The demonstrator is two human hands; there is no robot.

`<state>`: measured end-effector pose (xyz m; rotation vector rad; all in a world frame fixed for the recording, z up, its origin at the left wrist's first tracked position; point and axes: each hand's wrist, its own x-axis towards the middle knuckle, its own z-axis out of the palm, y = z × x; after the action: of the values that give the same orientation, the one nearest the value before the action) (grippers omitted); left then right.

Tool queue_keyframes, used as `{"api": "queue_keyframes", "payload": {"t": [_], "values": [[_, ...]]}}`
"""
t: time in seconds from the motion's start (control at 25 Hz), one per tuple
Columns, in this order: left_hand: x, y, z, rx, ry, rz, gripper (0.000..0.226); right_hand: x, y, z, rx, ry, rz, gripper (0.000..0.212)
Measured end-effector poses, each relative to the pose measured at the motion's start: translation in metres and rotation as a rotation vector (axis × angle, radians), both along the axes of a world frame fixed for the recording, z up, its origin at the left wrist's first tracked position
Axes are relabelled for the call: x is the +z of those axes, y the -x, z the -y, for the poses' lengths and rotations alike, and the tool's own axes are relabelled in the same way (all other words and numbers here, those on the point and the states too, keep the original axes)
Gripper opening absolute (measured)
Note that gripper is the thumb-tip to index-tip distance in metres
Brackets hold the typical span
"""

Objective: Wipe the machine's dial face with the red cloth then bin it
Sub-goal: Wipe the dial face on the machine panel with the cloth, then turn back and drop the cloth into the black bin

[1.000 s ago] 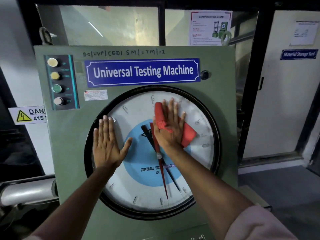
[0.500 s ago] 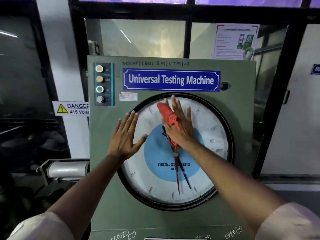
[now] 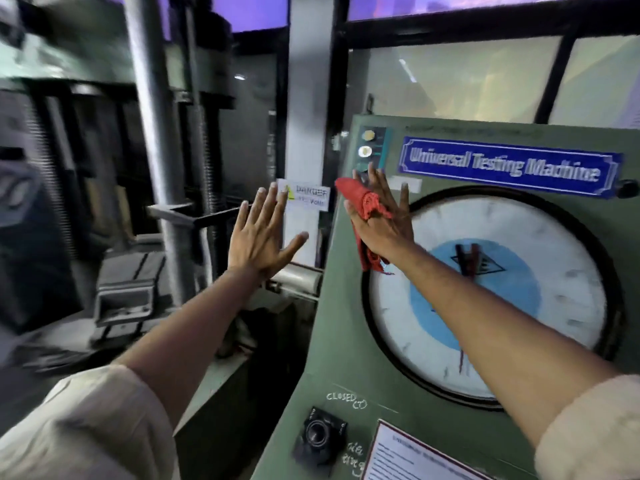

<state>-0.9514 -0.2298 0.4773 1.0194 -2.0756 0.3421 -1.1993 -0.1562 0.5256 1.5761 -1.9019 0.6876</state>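
The round dial face [image 3: 540, 258], white with a blue centre and a black rim, fills the right of the green machine panel [image 3: 332, 327]. My right hand [image 3: 384, 223] is off the dial's upper left rim, over the green panel, fingers spread, with the red cloth [image 3: 363, 209] bunched between thumb and palm and hanging below the hand. My left hand [image 3: 263, 233] is raised left of the machine, fingers spread, touching nothing. No bin is in view.
Left of the panel stand steel columns [image 3: 156, 133] and a dark testing frame with a grey block [image 3: 128, 289]. A danger sign [image 3: 308, 197] hangs behind my left hand. A black knob [image 3: 317, 433] and a label plate [image 3: 415, 459] sit below the dial.
The view has swung left. My right hand has slid with the red cloth up and left off the dial face. My left hand has lifted off the dial and moved left past the machine's edge.
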Motion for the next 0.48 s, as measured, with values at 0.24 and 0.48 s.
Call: {"api": "queue_keyframes", "payload": {"t": [0.24,0.48], "values": [[-0.043,-0.191,0.03,0.264,-0.066,0.004,0.097,-0.037,-0.175,0.081,0.287,-0.084,0.033,0.068],[-0.11,-0.364,0.067,0.437,-0.144,0.059,0.097,-0.1,-0.328,0.166,0.441,-0.214,0.04,0.07]]}}
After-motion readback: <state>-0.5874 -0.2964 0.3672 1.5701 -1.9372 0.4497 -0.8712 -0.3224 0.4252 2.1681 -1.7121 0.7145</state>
